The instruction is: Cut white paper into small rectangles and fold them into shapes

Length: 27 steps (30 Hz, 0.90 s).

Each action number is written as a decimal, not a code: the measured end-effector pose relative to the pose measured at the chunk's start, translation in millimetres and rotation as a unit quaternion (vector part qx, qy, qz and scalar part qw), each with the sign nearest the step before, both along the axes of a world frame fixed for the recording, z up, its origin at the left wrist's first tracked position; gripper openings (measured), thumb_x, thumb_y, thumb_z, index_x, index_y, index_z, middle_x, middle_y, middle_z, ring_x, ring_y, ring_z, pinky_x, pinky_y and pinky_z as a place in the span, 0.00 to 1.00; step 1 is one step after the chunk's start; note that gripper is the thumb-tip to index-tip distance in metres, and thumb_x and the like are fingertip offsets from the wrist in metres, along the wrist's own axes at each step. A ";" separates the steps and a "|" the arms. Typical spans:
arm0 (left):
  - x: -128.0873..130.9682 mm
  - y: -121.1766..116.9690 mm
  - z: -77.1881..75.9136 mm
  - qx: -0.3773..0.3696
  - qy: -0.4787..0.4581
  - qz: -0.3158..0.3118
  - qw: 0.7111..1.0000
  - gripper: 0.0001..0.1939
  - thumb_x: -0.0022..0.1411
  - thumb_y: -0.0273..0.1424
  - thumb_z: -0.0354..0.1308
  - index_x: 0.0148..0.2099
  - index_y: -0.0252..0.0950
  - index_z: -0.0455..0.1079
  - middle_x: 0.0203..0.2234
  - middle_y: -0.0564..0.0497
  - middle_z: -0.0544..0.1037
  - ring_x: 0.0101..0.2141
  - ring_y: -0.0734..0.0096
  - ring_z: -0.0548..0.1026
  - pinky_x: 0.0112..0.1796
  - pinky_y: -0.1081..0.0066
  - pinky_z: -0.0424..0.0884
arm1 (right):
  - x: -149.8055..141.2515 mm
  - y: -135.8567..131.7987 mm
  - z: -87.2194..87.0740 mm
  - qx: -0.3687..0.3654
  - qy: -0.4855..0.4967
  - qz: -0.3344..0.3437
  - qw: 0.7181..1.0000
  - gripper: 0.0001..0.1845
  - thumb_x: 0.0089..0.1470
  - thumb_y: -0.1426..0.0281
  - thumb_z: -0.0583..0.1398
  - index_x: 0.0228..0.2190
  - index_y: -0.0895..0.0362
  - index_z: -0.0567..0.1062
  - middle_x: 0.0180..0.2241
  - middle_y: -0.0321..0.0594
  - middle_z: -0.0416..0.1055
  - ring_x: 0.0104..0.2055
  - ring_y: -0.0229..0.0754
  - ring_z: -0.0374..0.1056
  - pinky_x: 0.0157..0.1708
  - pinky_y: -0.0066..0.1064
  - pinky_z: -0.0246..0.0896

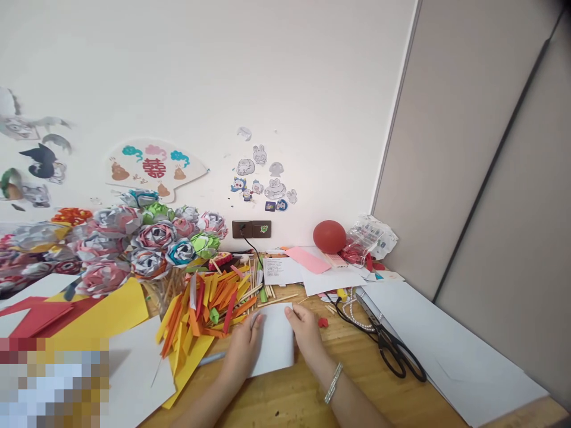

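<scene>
A white sheet of paper (273, 342), seemingly folded, is held just above the wooden table between both hands. My left hand (244, 343) grips its left edge, thumb on top. My right hand (306, 333) pinches the upper right corner, thumb over the front and the other fingers behind. Beyond the left hand lies a heap of folded orange and yellow paper strips (209, 306). A grey-blue pen-like stick (212, 358) lies beside the left wrist, partly hidden by it. Thin wooden sticks (270, 291) are scattered past the paper's far edge.
Paper flowers (154, 235) fill the left back. Yellow sheets (134, 300) and red paper (42, 321) lie at left. Black-handled scissors (397, 351) rest on the right, beside large white sheets (455, 351). A red balloon (329, 236) and a black cable (254, 245) are near the wall.
</scene>
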<state>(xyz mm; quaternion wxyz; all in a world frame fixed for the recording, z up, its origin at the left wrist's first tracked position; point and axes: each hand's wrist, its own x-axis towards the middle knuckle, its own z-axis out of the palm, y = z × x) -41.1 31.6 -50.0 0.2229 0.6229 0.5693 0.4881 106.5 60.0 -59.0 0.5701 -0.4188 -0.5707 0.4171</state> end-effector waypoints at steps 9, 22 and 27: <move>-3.5 -1.1 1.5 0.004 0.021 -0.011 1.000 0.19 0.57 0.43 0.45 0.35 0.37 0.71 0.31 0.44 0.81 0.35 0.55 0.77 0.38 0.63 0.71 | 3.2 2.4 -0.2 -0.010 -0.024 0.008 1.000 0.23 0.50 0.51 0.52 0.17 0.54 0.54 0.18 0.29 0.50 0.23 0.35 0.46 0.23 0.27 0.43; -13.5 4.3 5.4 -0.003 -0.006 0.062 0.998 0.19 0.54 0.45 0.46 0.34 0.38 0.71 0.33 0.43 0.81 0.38 0.52 0.77 0.41 0.60 0.70 | -3.1 -1.6 -6.1 -0.088 -0.004 0.125 0.988 0.18 0.46 0.55 0.57 0.21 0.56 0.63 0.20 0.30 0.57 0.23 0.35 0.54 0.21 0.25 0.50; -13.6 2.9 5.2 -0.009 -0.010 0.067 0.998 0.19 0.54 0.46 0.47 0.32 0.37 0.71 0.29 0.44 0.81 0.35 0.53 0.77 0.38 0.61 0.71 | 0.1 -6.6 -2.2 -0.121 0.009 0.203 0.972 0.18 0.44 0.56 0.60 0.30 0.58 0.70 0.23 0.34 0.66 0.23 0.37 0.62 0.20 0.25 0.57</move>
